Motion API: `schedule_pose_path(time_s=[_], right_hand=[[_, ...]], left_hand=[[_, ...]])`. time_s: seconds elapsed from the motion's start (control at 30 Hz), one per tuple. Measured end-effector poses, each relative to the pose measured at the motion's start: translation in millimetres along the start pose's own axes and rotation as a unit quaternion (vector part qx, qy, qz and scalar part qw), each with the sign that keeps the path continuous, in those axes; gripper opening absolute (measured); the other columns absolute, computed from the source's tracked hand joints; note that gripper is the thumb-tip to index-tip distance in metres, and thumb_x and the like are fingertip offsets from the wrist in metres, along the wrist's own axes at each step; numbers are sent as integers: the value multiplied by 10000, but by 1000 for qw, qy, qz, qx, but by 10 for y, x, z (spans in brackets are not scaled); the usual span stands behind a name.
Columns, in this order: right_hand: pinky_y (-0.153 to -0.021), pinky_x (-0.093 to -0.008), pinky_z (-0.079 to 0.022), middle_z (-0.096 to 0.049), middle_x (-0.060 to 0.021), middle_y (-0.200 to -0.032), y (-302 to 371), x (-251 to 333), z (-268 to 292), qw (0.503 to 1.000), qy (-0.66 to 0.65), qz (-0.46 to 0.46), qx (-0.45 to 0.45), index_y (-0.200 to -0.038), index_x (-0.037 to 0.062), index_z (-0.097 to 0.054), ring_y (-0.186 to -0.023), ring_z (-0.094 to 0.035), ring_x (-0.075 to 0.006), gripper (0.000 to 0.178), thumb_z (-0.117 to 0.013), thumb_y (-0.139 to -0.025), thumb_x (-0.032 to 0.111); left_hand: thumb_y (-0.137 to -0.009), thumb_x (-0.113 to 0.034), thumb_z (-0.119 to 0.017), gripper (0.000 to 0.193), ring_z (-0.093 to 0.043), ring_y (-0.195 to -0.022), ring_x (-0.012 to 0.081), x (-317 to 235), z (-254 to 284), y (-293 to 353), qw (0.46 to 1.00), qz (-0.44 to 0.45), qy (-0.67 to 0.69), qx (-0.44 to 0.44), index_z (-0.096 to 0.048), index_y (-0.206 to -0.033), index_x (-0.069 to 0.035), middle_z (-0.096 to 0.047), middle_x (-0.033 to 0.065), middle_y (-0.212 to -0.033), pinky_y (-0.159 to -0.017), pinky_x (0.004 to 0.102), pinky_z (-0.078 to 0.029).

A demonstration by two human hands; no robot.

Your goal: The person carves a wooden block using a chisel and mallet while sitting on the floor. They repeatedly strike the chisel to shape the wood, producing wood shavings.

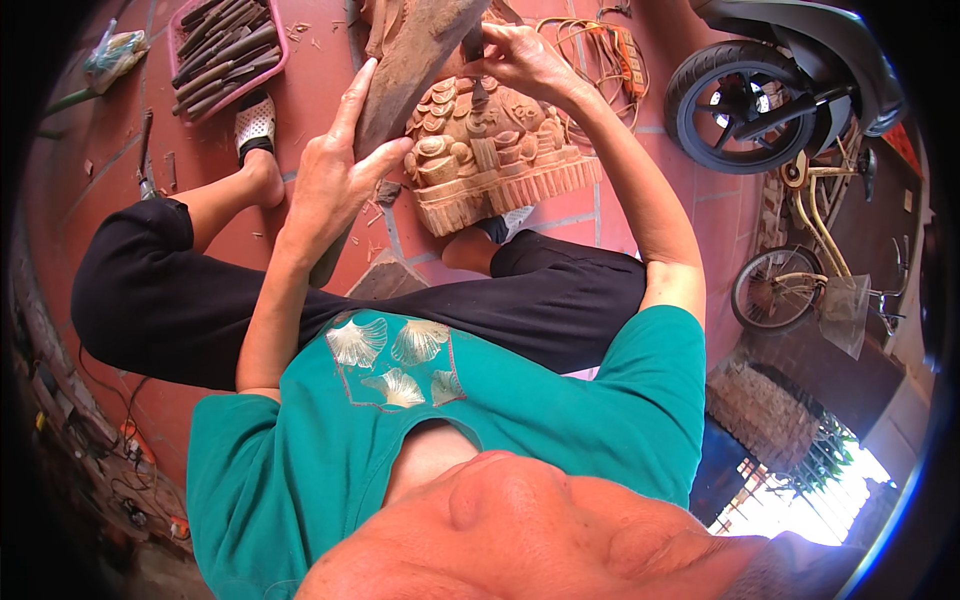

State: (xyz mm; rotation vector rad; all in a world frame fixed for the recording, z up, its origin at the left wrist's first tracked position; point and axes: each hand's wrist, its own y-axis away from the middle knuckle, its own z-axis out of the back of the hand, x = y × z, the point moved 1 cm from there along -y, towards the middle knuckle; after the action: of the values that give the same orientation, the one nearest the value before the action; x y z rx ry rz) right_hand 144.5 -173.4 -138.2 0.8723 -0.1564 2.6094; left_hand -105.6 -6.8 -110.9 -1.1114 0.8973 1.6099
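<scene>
1. Terracotta floor tiles (pixel 320 100) formed the work surface; the person sat low on them with knees apart, so the workpiece stood between the legs within reach of both hands.
2. At 2 o'clock a parked scooter (pixel 770 90) and, below it at 3 o'clock, a pale bicycle (pixel 800 270) stood well apart from the work.
3. The carved wooden block (pixel 490 150), pale and deeply relieved with rounded coin-like forms, rested on the floor at 12 o'clock, one foot touching its lower edge, probably to brace it.
4. A long dark wooden plank (pixel 420 60) leaned over the carving's upper left.
5. At 11 o'clock a pink tray (pixel 272 70) held a row of chisels, placed near the left foot, apparently for quick tool changes.
6. The left hand (pixel 335 170) was spread, fingers extended along the plank, thumb touching the carving, evidently steadying both.
7. The right hand (pixel 515 60) had its fingers pressed together, pinching a small dark tool (pixel 478 85) that pointed down onto the carving's top.
</scene>
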Motion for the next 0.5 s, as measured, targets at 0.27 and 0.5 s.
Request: schedule_pose_path(time_s=[0.27,0.5], right_hand=[[-685,-346,-553,-693,-98,-789,3,104,-16,999,24,19,-7,-1013,59,-670,-721,-689,-185,232,-800,-856,171],[-689,-358,-562,-683,-93,-855,69,110,-26,1000,4,6,13,-996,47,-651,-768,-711,-203,222,-797,-865,149]], left_hand=[[-927,-161,-751,838,-687,-1121,252,-217,84,55,988,-66,119,-68,-281,-1619,-101,-664,217,-1288,-976,353,-534],[-908,-258,-766,848,-704,-1126,312,-79,111,77,999,-41,-2,-5,-315,-1605,-88,-694,262,-1241,-997,391,-522]])
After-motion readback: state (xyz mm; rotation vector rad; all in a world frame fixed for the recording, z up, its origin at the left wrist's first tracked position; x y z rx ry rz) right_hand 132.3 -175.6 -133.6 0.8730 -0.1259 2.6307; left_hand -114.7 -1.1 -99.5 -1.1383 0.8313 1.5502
